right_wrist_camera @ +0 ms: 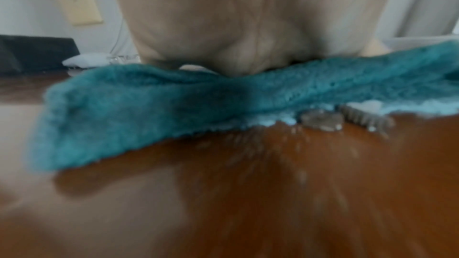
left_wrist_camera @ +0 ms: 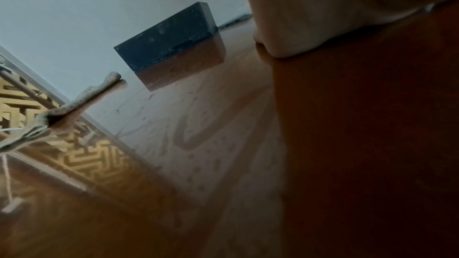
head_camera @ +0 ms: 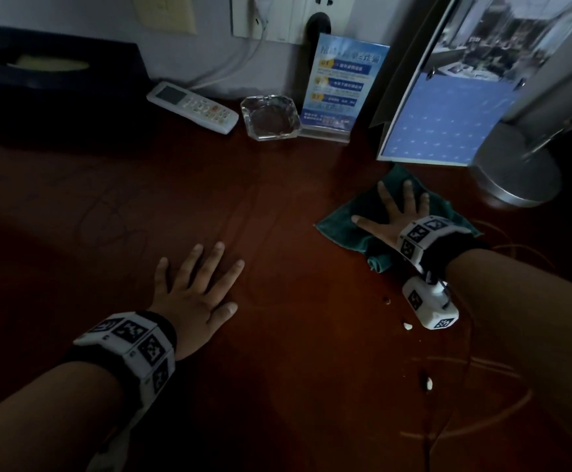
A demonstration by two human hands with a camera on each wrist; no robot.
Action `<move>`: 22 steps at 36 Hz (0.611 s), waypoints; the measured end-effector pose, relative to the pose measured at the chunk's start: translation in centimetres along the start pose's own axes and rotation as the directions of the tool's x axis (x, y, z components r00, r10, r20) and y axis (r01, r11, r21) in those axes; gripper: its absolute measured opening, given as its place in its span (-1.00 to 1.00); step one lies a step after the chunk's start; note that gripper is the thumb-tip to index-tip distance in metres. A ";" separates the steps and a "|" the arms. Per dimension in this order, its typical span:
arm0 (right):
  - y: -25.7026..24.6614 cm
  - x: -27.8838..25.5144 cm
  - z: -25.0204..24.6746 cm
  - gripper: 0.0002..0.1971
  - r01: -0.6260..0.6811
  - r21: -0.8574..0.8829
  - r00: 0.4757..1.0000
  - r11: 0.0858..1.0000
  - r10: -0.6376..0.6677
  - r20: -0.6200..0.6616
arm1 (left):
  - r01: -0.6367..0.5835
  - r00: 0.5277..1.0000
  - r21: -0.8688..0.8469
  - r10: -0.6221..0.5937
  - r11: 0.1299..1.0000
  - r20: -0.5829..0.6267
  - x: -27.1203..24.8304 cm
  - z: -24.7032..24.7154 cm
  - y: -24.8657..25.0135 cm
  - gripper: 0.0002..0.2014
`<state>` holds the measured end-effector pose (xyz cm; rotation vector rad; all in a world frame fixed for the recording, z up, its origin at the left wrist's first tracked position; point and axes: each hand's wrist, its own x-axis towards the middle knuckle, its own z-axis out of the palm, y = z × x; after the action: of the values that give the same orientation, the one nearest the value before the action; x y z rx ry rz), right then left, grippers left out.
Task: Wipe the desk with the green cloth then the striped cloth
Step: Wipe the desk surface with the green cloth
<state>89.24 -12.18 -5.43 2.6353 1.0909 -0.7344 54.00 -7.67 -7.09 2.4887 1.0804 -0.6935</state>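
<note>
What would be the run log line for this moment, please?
step: green-cloth wipe | right hand: flat on green cloth | left hand: flat on desk

Glossy wooden desk (head_camera: 277, 206); fluffy green cloth (right_wrist_camera: 154, 105).

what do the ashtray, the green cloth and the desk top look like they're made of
Ashtray: clear glass, see-through with bright edges. Green cloth: soft fuzzy terry or microfibre, by its nap. Desk: glossy reddish-brown wood or veneer, mirroring the black box.
</note>
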 end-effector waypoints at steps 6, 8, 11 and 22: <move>0.0 -1.5 0.7 0.01 -0.068 0.018 0.998 0.997 0.068 0.015 | -0.011 0.998 -0.031 0.013 0.999 0.066 -0.5 -0.9 0.1 -0.33; 0.0 -2.0 1.0 0.02 -0.085 0.020 0.996 0.996 0.084 0.023 | -0.009 0.997 -0.020 0.010 1.000 0.077 -0.5 -1.0 0.2 -0.37; 0.2 -3.1 1.5 0.04 -0.107 0.020 0.994 0.994 0.106 0.031 | 0.001 0.996 -0.004 -0.001 1.000 0.086 -0.4 -0.9 0.3 -0.47; 0.5 -8.4 3.9 -0.12 -0.103 -0.037 0.991 0.994 0.105 0.080 | 0.011 0.996 0.009 -0.012 1.000 0.087 -0.6 -1.3 0.6 -0.45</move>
<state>83.07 -19.04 -4.50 2.5879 0.9282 -0.7886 54.49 -7.78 -5.63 2.4362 1.0631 -0.8039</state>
